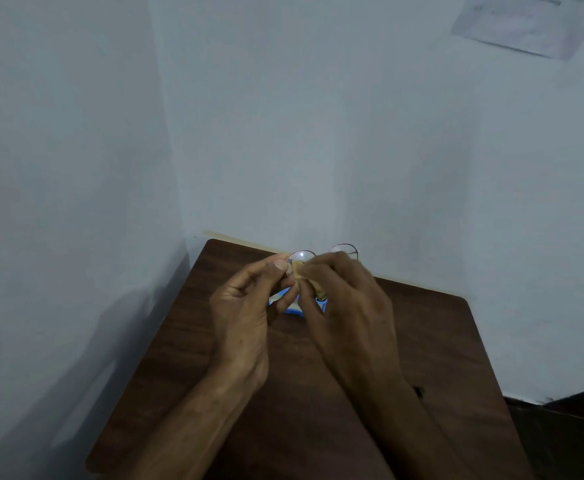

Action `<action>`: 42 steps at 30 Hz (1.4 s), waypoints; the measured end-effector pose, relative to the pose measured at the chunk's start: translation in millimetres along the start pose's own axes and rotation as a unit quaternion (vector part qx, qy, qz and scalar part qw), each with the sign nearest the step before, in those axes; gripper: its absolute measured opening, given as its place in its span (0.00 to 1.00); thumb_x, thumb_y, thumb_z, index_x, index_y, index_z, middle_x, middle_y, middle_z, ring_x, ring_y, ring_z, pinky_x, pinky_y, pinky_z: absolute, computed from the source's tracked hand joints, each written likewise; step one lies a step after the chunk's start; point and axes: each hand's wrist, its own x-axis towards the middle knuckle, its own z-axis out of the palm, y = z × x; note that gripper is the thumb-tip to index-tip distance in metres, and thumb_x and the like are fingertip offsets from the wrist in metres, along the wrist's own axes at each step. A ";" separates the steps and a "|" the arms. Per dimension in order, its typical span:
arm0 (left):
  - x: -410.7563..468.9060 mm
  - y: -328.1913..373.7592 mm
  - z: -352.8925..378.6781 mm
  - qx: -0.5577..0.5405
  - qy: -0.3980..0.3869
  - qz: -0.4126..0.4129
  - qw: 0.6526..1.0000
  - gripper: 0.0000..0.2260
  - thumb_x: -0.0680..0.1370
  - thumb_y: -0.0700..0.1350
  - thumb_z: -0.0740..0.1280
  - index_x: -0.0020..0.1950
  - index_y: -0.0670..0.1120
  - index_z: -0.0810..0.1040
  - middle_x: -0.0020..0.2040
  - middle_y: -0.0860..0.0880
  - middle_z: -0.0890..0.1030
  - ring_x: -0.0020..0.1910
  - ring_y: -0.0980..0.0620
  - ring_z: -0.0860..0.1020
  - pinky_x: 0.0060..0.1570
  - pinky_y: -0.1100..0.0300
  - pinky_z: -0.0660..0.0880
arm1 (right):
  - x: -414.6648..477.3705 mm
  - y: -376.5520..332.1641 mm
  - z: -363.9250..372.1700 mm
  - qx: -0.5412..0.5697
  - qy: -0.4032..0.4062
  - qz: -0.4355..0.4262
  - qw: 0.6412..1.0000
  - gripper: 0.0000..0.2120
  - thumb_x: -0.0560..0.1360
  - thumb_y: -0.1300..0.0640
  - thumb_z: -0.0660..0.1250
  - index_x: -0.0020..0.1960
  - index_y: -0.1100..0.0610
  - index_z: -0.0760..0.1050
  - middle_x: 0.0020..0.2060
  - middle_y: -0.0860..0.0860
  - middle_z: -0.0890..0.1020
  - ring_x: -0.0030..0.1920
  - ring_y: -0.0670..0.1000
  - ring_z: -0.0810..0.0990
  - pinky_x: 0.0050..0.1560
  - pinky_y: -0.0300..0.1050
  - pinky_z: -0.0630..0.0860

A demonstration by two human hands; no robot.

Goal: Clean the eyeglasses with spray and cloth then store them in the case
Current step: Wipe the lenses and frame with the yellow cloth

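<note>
Thin reddish wire rims the glasses [302,254], held up above the table [422,341]: light, springy, easily bent, I'd judge. The left hand [245,306] pinches the frame at its outer edge, the safest hold; the right hand [349,306] pinches a soft yellowish cloth [299,271] against one lens.

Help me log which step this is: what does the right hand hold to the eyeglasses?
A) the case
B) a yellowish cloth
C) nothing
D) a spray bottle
B: the right hand pinches a yellowish cloth against one lens of the eyeglasses, which the left hand holds above the table.
</note>
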 end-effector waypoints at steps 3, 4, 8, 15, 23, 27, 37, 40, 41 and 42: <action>-0.9 0.5 -5.4 0.015 -0.007 0.006 1.000 0.05 0.78 0.38 0.74 0.52 0.42 0.89 0.48 0.41 0.89 0.47 0.48 0.87 0.43 0.58 0.85 | 1.7 1.1 -1.3 -0.017 0.024 0.028 0.999 0.04 0.74 0.62 0.75 0.48 0.56 0.82 0.48 0.50 0.83 0.45 0.52 0.80 0.43 0.40 0.72; -2.5 0.5 -6.0 0.017 -0.011 0.005 1.000 0.06 0.77 0.39 0.75 0.53 0.42 0.89 0.49 0.41 0.89 0.48 0.47 0.88 0.43 0.58 0.85 | 4.9 1.6 -2.3 -0.025 0.035 0.038 0.998 0.04 0.74 0.62 0.75 0.48 0.57 0.82 0.47 0.50 0.83 0.44 0.51 0.80 0.42 0.39 0.70; -6.7 1.6 -6.7 0.022 -0.024 -0.004 0.999 0.06 0.78 0.40 0.74 0.53 0.43 0.89 0.51 0.43 0.89 0.48 0.50 0.88 0.40 0.61 0.83 | 2.1 -10.3 0.3 -0.004 0.015 -0.007 1.000 0.02 0.77 0.60 0.72 0.50 0.56 0.82 0.50 0.50 0.82 0.47 0.51 0.79 0.44 0.43 0.75; -9.3 2.2 -11.7 0.019 -0.029 -0.012 0.999 0.08 0.74 0.42 0.75 0.52 0.44 0.90 0.49 0.41 0.89 0.47 0.48 0.88 0.43 0.59 0.85 | -2.1 0.5 -1.9 -0.031 0.020 0.040 0.999 0.03 0.75 0.62 0.73 0.49 0.59 0.82 0.47 0.54 0.82 0.44 0.52 0.79 0.42 0.42 0.75; -11.4 -1.1 -15.1 0.028 -0.041 -0.045 0.998 0.07 0.79 0.39 0.73 0.54 0.43 0.89 0.49 0.43 0.89 0.44 0.52 0.88 0.40 0.61 0.84 | -20.0 -9.7 -2.9 -0.006 0.013 0.026 1.000 0.05 0.74 0.61 0.76 0.50 0.57 0.84 0.50 0.50 0.84 0.48 0.51 0.81 0.46 0.41 0.77; -9.0 0.0 -15.7 0.015 -0.045 -0.047 0.998 0.10 0.74 0.41 0.75 0.54 0.42 0.89 0.48 0.40 0.89 0.45 0.49 0.88 0.44 0.58 0.86 | -8.4 -0.8 -5.6 -0.033 0.026 0.040 0.998 0.05 0.74 0.63 0.75 0.50 0.60 0.83 0.48 0.54 0.82 0.44 0.52 0.80 0.41 0.44 0.78; -6.9 -1.3 -16.6 0.012 -0.049 -0.058 0.997 0.10 0.75 0.41 0.75 0.55 0.41 0.89 0.47 0.42 0.89 0.44 0.50 0.88 0.44 0.59 0.85 | -13.8 -1.8 -2.4 -0.028 0.040 0.033 0.998 0.02 0.75 0.64 0.73 0.47 0.58 0.82 0.47 0.52 0.82 0.44 0.51 0.79 0.41 0.44 0.76; -6.4 -0.1 -15.9 0.010 -0.044 -0.051 0.998 0.10 0.75 0.41 0.75 0.54 0.42 0.89 0.49 0.41 0.89 0.45 0.49 0.89 0.44 0.58 0.85 | -8.4 -3.8 -2.4 -0.037 0.035 0.027 0.998 0.03 0.75 0.64 0.74 0.47 0.58 0.81 0.46 0.52 0.82 0.44 0.51 0.78 0.41 0.44 0.75; -6.0 0.6 -15.7 0.009 -0.041 -0.051 0.998 0.08 0.75 0.41 0.75 0.53 0.43 0.90 0.48 0.42 0.89 0.44 0.49 0.89 0.43 0.59 0.85 | -10.9 -5.8 -1.7 -0.032 0.031 0.019 0.999 0.02 0.75 0.63 0.74 0.47 0.58 0.82 0.47 0.51 0.82 0.45 0.51 0.78 0.43 0.43 0.74; -5.7 1.7 -15.5 0.006 -0.040 -0.050 0.998 0.07 0.75 0.41 0.75 0.52 0.44 0.90 0.48 0.43 0.89 0.44 0.50 0.88 0.43 0.60 0.85 | -15.0 -7.4 -1.0 -0.026 0.027 0.014 0.999 0.02 0.75 0.62 0.74 0.47 0.58 0.82 0.47 0.51 0.82 0.46 0.51 0.79 0.45 0.42 0.74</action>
